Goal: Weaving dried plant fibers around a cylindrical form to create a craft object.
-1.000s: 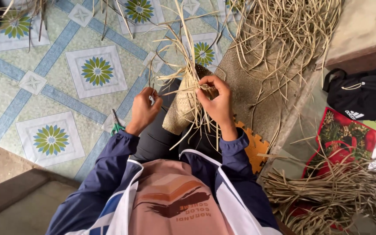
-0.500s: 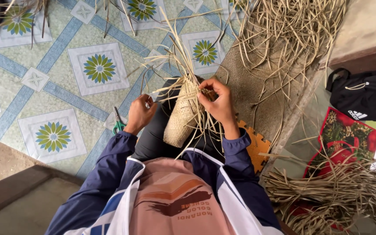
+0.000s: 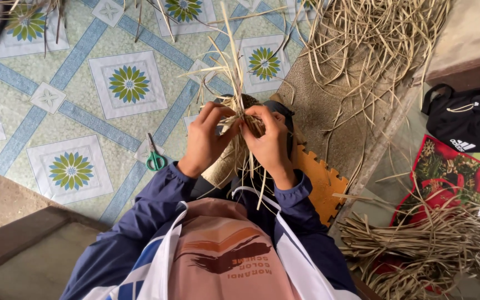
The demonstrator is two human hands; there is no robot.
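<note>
Both hands, left hand (image 3: 204, 139) and right hand (image 3: 268, 141), pinch straw strips atop the woven basket (image 3: 224, 166), which stands on end between them.

home floor, weaving spot | patterned floor tiles (image 3: 129, 83) | loose straw strips (image 3: 373, 33) | scissors (image 3: 154, 158)

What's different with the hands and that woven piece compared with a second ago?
The left hand moved in from the side and now grips the loose straw strips at the top of the woven piece, meeting the right hand, which kept its hold there. The woven piece now sits closer to the body, mostly hidden by the hands. The green-handled scissors stayed on the tiled floor, and the straw piles are unchanged.
</note>
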